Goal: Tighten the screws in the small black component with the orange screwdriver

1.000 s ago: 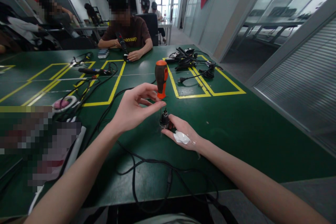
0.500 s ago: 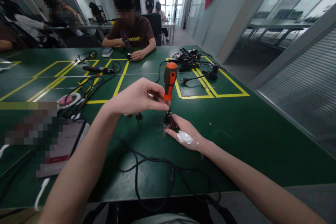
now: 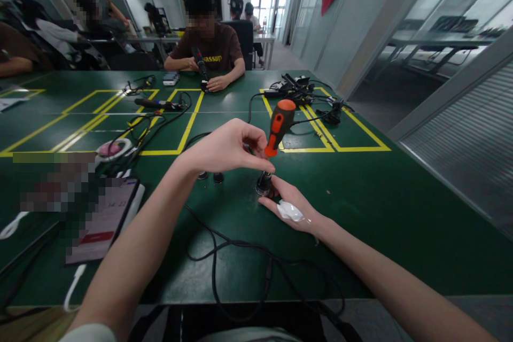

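Observation:
My left hand (image 3: 234, 147) is closed in a pinch at the lower end of a screwdriver (image 3: 279, 127) with an orange and dark grey handle. The handle leans to the right, and the fingers mostly hide its shaft. Directly below, a small dark cone-shaped part with a shiny base (image 3: 263, 184) stands on the table. My right hand (image 3: 290, 203), with a white patch on its back, curls thumb and fingers round that part from the right. Two similar small dark parts (image 3: 218, 177) stand left of it, partly behind my left wrist.
Black cables (image 3: 240, 246) loop over the green table (image 3: 380, 214) in front of me. A tablet-like device (image 3: 106, 219) lies at left, near a roll of tape (image 3: 114, 148). More cables (image 3: 294, 88) are heaped at the far right. Opposite, a co-worker (image 3: 216, 53) holds a dark tool.
The screwdriver has gone from nearly upright to leaning right, with my left hand still at its lower end. My right hand stays at the cone-shaped part. The whole view has shifted slightly.

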`<state>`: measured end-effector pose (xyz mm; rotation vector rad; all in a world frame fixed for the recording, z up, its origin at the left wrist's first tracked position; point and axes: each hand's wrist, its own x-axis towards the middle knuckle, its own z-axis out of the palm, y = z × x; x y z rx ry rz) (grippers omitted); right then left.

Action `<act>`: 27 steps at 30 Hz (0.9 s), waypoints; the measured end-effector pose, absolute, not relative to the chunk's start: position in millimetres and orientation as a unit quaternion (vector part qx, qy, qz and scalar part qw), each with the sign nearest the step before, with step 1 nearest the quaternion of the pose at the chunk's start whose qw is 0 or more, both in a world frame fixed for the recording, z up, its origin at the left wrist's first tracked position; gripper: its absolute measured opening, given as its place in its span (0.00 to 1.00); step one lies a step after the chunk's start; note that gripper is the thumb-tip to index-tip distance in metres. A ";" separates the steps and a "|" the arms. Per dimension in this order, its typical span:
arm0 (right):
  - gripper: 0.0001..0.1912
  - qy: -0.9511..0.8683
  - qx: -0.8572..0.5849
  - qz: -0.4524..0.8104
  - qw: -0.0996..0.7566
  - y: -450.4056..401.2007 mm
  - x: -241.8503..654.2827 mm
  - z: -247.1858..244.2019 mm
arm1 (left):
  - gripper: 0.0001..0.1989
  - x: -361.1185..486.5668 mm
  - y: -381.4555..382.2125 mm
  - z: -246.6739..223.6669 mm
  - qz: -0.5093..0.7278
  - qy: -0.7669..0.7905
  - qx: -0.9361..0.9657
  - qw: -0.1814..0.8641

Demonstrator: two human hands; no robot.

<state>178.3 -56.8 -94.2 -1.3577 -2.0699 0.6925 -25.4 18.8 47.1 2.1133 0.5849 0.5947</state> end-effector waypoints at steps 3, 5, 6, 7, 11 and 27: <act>0.11 -0.775 -0.503 0.260 0.281 -56.8 178.3 -93.1 | 0.07 -27.6 20.4 46.8 0.239 0.223 0.834 0.444; 0.11 -0.777 -0.499 0.260 0.283 -56.8 178.2 -92.7 | 0.06 -29.3 21.5 46.8 0.231 0.221 0.825 0.466; 0.11 -0.777 -0.498 0.259 0.284 -56.8 178.2 -92.6 | 0.05 -30.0 21.9 46.9 0.228 0.222 0.821 0.474; 0.11 -0.777 -0.497 0.260 0.285 -56.9 178.1 -92.5 | 0.05 -30.6 22.2 47.0 0.227 0.222 0.819 0.479; 0.10 -0.775 -0.498 0.264 0.286 -57.5 177.7 -91.1 | 0.04 -32.0 23.5 46.6 0.232 0.223 0.819 0.475; 0.14 -0.766 -0.472 0.260 0.352 -59.5 178.4 -87.2 | 0.10 -30.8 26.6 42.8 0.222 0.230 0.830 0.458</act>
